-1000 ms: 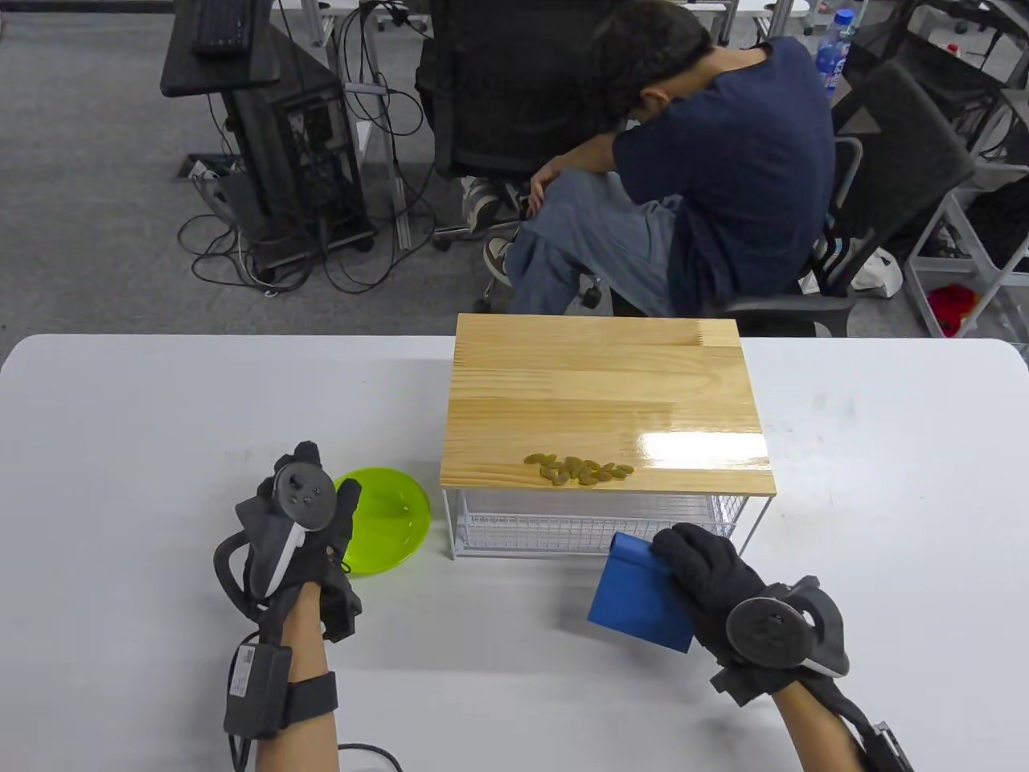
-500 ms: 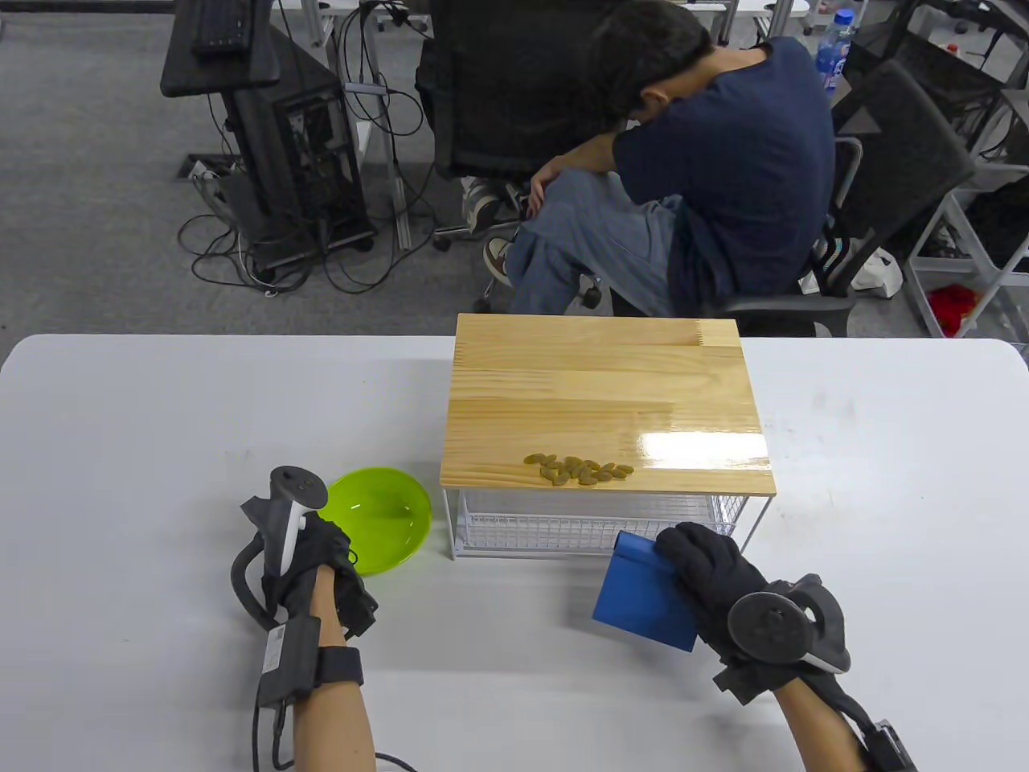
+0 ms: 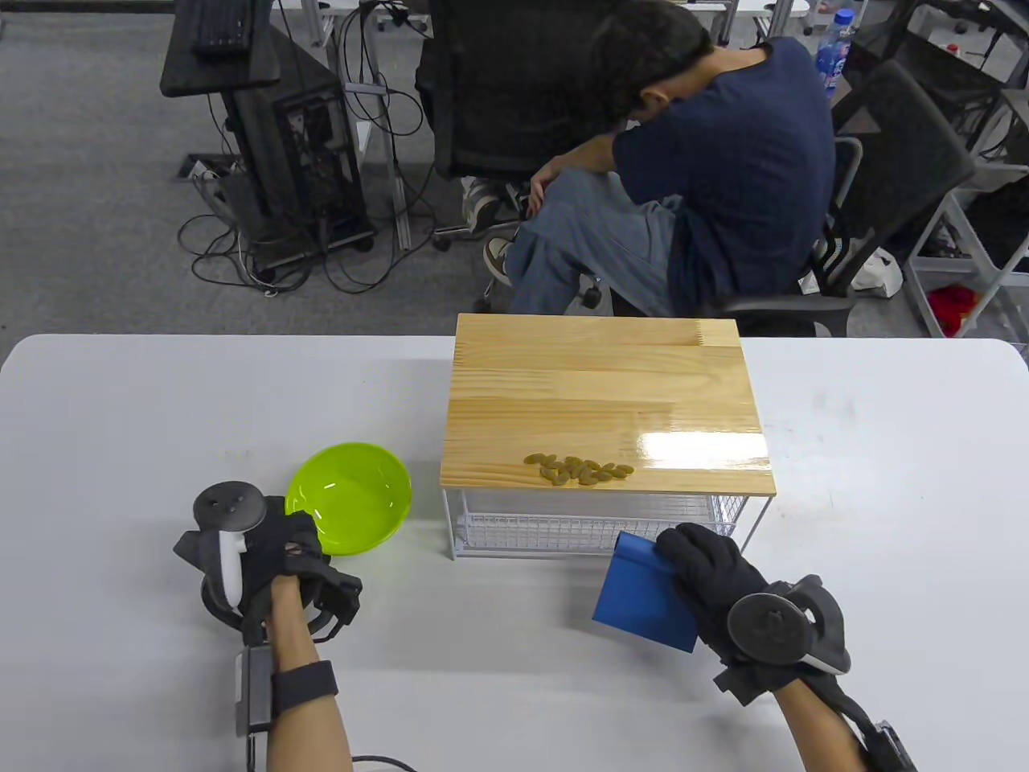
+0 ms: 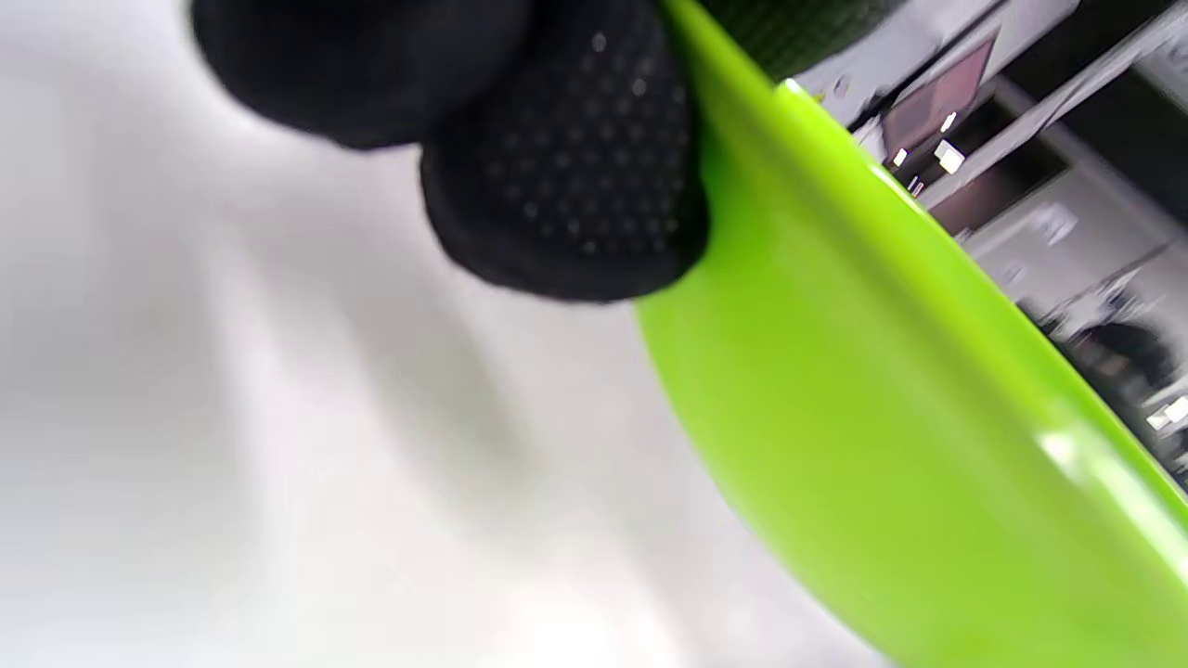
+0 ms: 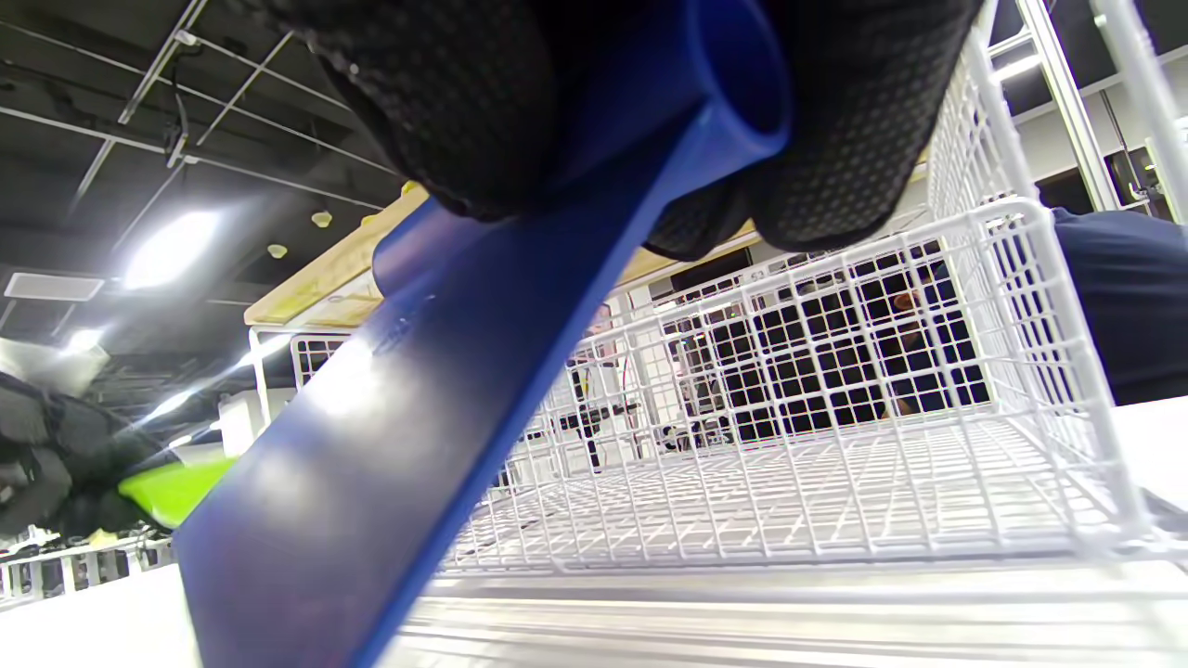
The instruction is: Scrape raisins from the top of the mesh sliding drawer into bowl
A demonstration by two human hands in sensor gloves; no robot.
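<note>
A cluster of several raisins (image 3: 579, 470) lies near the front edge of the wooden top (image 3: 603, 386) of the white mesh drawer unit (image 3: 595, 527). The green bowl (image 3: 350, 497) is left of the unit. My left hand (image 3: 299, 527) pinches the bowl's near-left rim. In the left wrist view, gloved fingertips (image 4: 566, 186) press against the bowl (image 4: 882, 417). My right hand (image 3: 707, 572) grips a blue scraper (image 3: 643, 597) by its rolled edge, low in front of the drawer. In the right wrist view, the scraper (image 5: 445, 390) slants down in front of the mesh basket (image 5: 835, 417).
The white table (image 3: 161, 418) spreads wide on the left and behind the bowl. A person in a dark shirt (image 3: 723, 169) sits on a chair just beyond the table's far edge. Desks, cables and chairs stand farther back.
My left hand has turned over and taken the bowl's rim, and the bowl has shifted left, away from the drawer unit. The right hand with the scraper has barely moved.
</note>
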